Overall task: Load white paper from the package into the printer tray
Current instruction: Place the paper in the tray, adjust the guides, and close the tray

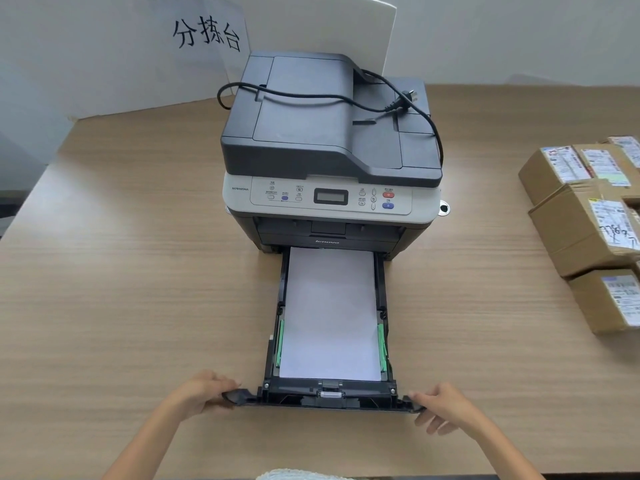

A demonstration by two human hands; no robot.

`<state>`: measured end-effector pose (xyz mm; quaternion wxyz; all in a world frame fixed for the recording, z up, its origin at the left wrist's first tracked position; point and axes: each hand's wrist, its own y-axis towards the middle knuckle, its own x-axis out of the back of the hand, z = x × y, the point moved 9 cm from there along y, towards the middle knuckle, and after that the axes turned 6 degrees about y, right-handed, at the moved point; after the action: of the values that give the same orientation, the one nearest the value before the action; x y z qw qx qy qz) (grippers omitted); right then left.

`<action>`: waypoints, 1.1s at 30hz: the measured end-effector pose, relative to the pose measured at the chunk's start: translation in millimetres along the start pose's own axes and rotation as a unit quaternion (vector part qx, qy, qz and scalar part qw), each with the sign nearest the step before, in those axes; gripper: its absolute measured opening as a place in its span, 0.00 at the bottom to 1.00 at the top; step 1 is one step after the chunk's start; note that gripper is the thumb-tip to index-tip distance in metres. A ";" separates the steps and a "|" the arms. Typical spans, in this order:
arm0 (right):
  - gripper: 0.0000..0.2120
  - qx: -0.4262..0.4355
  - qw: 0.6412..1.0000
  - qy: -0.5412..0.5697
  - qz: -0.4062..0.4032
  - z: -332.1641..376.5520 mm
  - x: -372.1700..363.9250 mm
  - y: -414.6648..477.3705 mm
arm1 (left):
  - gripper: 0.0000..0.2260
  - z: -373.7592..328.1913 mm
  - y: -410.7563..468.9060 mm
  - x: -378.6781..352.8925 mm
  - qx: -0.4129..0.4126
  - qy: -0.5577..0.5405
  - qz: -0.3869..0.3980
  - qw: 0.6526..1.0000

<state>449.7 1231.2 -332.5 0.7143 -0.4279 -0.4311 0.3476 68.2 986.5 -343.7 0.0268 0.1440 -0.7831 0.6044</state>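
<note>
A grey and white printer stands in the middle of the wooden table. Its black paper tray is pulled far out toward me. A stack of white paper lies flat inside the tray between green side guides. My left hand grips the left end of the tray's front panel. My right hand grips the right end of that panel. No paper package is in view.
A black power cord with its plug lies loose on the printer's lid. Several cardboard boxes with labels sit at the table's right edge. A white board and a sign with characters lean against the wall behind the printer.
</note>
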 end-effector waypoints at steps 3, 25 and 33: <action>0.14 -0.026 0.999 -0.016 0.029 1.2 -3.8 -2.2 | 0.07 -3.0 0.0 1.6 -0.016 0.018 -0.006 1.000; 0.12 -0.019 0.999 0.029 -0.035 123.0 74.1 48.3 | 0.10 -122.6 47.2 61.3 -0.030 -0.222 -0.059 0.973; 0.18 0.189 0.934 0.218 -0.210 179.3 109.1 68.3 | 0.14 -187.5 68.2 83.8 -0.167 -0.359 -0.009 0.918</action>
<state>319.4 1408.2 -312.9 0.9150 -0.2506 -0.2711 0.1627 -54.5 1164.8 -339.4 -0.2268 0.3516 -0.8285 0.3722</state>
